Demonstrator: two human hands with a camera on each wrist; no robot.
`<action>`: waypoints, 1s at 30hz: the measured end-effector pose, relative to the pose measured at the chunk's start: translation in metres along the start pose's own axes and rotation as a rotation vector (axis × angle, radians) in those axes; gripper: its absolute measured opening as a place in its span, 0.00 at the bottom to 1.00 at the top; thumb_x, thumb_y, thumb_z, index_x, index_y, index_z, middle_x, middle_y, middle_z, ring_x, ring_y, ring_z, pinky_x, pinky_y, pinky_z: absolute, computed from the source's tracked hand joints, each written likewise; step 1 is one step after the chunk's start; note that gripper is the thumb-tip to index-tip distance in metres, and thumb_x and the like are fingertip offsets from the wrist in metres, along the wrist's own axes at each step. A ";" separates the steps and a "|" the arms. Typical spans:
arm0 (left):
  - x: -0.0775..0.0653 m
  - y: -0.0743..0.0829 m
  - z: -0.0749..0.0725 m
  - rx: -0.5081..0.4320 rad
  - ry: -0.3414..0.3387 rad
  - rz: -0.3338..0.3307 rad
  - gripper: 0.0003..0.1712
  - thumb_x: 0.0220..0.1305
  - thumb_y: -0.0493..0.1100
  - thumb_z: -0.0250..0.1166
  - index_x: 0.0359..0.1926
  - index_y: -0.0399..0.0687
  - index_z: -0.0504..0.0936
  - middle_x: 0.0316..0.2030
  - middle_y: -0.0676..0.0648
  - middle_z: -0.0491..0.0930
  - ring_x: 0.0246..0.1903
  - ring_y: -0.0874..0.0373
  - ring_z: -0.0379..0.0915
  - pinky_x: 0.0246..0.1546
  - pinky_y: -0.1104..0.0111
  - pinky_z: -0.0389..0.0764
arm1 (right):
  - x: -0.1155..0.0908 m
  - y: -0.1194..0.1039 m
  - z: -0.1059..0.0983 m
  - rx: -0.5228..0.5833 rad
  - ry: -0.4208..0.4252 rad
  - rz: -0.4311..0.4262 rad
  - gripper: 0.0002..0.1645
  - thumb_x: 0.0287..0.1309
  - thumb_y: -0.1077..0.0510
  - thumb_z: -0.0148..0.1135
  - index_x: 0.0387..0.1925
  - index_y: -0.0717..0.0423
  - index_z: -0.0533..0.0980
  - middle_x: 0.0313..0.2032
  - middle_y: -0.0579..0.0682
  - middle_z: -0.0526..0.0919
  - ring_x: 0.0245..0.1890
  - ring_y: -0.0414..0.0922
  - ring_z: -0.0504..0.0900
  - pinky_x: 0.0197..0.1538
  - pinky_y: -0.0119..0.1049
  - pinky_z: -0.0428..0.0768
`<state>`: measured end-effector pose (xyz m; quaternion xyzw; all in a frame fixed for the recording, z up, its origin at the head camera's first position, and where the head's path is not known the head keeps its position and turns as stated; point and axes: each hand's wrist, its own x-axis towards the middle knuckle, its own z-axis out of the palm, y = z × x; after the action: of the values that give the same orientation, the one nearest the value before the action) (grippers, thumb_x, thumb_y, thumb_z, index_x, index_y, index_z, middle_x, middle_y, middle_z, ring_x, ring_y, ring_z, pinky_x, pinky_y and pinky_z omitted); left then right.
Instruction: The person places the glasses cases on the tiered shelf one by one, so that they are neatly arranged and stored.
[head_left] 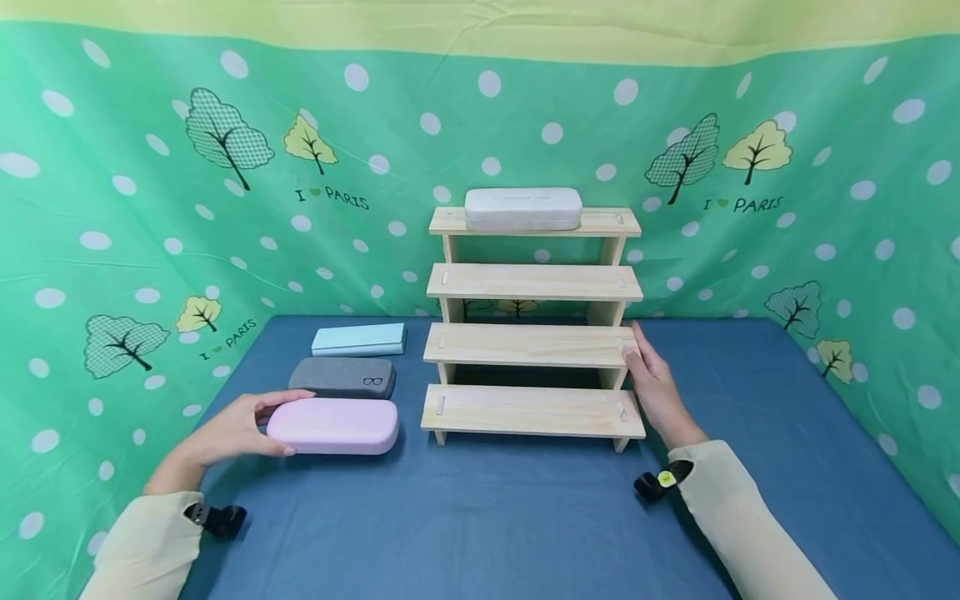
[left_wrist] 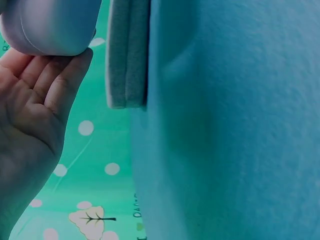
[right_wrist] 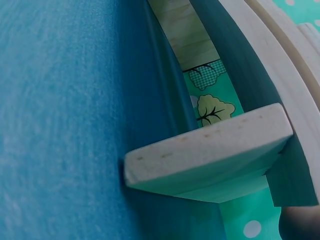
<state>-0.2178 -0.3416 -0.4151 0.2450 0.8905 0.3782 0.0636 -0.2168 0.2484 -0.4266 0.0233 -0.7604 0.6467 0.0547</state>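
Note:
My left hand point(head_left: 243, 425) grips the left end of a pink glasses case point(head_left: 333, 427), thumb at the front and fingers behind. In the left wrist view the pink case point(left_wrist: 52, 25) shows at the top left, the left hand's fingers point(left_wrist: 67, 82) against its end. Just behind it lies a grey glasses case point(head_left: 341, 377) with a small spectacles mark. My right hand point(head_left: 660, 387) holds the right side of a four-step wooden display stand point(head_left: 532, 343), its thumb on the second step from the bottom. From the right wrist, the stand's leg point(right_wrist: 210, 145) fills the view, hiding most of that hand.
A light blue case point(head_left: 358, 340) lies behind the grey one. On the stand's top step sits a white glasses case point(head_left: 522, 208). Blue cloth point(head_left: 450, 525) covers the table, and a green dotted curtain point(head_left: 375, 233) hangs behind and at both sides.

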 end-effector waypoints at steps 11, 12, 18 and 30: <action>0.003 0.011 -0.005 0.009 0.065 0.060 0.40 0.40 0.37 0.76 0.59 0.42 0.75 0.46 0.64 0.77 0.38 0.66 0.71 0.35 0.73 0.73 | -0.002 0.000 0.000 -0.009 -0.003 -0.006 0.37 0.71 0.44 0.39 0.73 0.40 0.37 0.74 0.48 0.37 0.72 0.51 0.41 0.67 0.54 0.51; 0.003 0.013 -0.006 0.003 0.067 0.057 0.39 0.40 0.37 0.76 0.59 0.41 0.75 0.46 0.64 0.77 0.38 0.65 0.72 0.35 0.73 0.73 | -0.002 -0.001 0.001 -0.011 -0.002 -0.004 0.37 0.71 0.44 0.39 0.73 0.40 0.37 0.74 0.48 0.37 0.72 0.51 0.41 0.67 0.54 0.51; 0.005 0.023 -0.008 -0.035 0.092 0.048 0.39 0.42 0.35 0.74 0.60 0.42 0.73 0.47 0.66 0.76 0.40 0.64 0.72 0.36 0.73 0.73 | -0.002 -0.001 0.001 -0.005 0.000 -0.003 0.37 0.71 0.44 0.39 0.73 0.40 0.37 0.74 0.48 0.37 0.72 0.51 0.41 0.67 0.53 0.51; 0.024 0.063 -0.003 -0.020 0.087 0.088 0.38 0.42 0.37 0.75 0.60 0.45 0.75 0.46 0.55 0.78 0.38 0.61 0.71 0.35 0.71 0.73 | 0.000 0.003 0.001 0.027 0.009 -0.008 0.38 0.71 0.45 0.40 0.74 0.43 0.38 0.74 0.49 0.38 0.72 0.51 0.42 0.67 0.53 0.51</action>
<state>-0.2155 -0.2944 -0.3673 0.2666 0.8769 0.3998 0.0109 -0.2176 0.2477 -0.4293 0.0243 -0.7511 0.6569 0.0604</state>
